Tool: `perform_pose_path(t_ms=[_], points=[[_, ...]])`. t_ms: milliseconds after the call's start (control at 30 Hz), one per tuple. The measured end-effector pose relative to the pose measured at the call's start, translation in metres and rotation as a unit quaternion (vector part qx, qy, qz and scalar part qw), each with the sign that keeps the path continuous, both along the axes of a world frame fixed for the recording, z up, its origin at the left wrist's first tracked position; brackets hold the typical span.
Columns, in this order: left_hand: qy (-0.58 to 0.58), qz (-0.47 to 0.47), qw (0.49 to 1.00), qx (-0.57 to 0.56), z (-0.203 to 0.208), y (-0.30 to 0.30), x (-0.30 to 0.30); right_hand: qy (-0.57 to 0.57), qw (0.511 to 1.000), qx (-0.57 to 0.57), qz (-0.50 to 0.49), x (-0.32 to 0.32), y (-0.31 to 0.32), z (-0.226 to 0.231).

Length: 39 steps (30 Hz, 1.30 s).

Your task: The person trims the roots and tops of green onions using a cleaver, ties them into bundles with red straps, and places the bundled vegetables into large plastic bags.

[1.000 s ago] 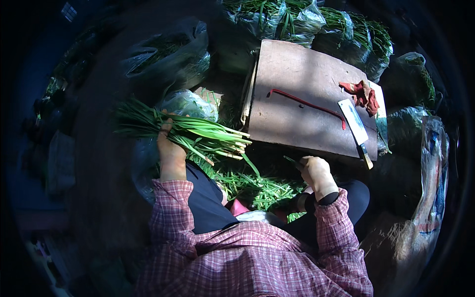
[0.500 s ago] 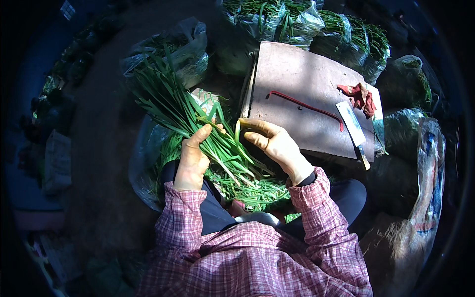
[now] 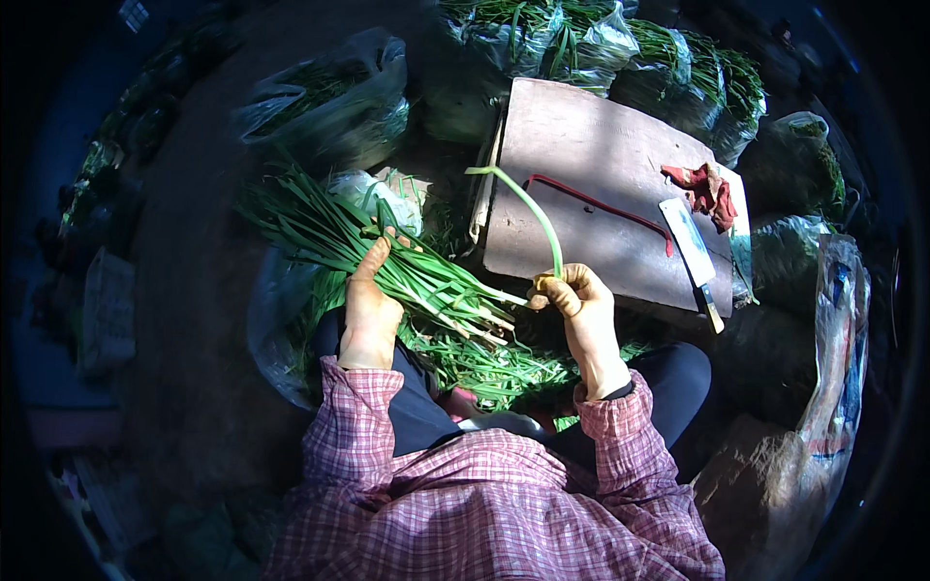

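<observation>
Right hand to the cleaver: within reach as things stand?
Probably yes: the cleaver lies uncovered on the board, handle at the near edge, right of the right hand. That hand pinches a pale leaf, though, and would likely need freeing first.

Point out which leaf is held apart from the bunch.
The pale, curved leaf pinched alone in the right hand; the bunch, mostly darker green, is gripped together in the left hand.

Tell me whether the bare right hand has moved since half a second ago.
Yes: against the flat pinkish-brown board, the bare right hand has shifted rightward and lower in view.
</observation>
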<state>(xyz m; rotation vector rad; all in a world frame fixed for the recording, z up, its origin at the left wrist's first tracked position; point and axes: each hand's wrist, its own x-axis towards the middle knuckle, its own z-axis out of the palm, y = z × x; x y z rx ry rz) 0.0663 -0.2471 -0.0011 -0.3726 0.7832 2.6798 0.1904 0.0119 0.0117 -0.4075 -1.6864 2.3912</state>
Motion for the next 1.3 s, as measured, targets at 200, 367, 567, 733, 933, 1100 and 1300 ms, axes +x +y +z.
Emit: perform_pose_path(t_ms=[200, 367, 567, 733, 933, 1100, 1300], points=[[0.023, 0.046, 0.997, -0.053, -0.010, -0.007, -0.015, 0.066, 0.806, 0.582, -0.080, 0.014, 0.036, -0.022], [-0.022, 0.070, 0.993, -0.091, 0.002, 0.027, -0.003, 0.243, 0.768, 0.591, 0.033, -0.048, -0.034, 0.020], [0.007, 0.102, 0.989, -0.108, -0.002, 0.006, -0.020, 0.164, 0.790, 0.576, -0.133, -0.029, 0.004, 0.009], [-0.063, 0.100, 0.989, -0.092, 0.004, 0.030, -0.011, 0.092, 0.787, 0.603, 0.095, -0.031, -0.061, 0.004], [-0.041, 0.135, 0.980, -0.137, 0.007, 0.015, -0.012, 0.048, 0.846, 0.530, 0.026, -0.009, -0.032, -0.022], [0.035, 0.115, 0.980, -0.159, 0.015, 0.023, -0.002, -0.046, 0.855, 0.516, -0.012, -0.017, -0.023, 0.001], [0.080, 0.080, 0.982, -0.152, 0.024, 0.039, 0.009, -0.185, 0.886, 0.398, 0.148, -0.045, -0.041, 0.003]])
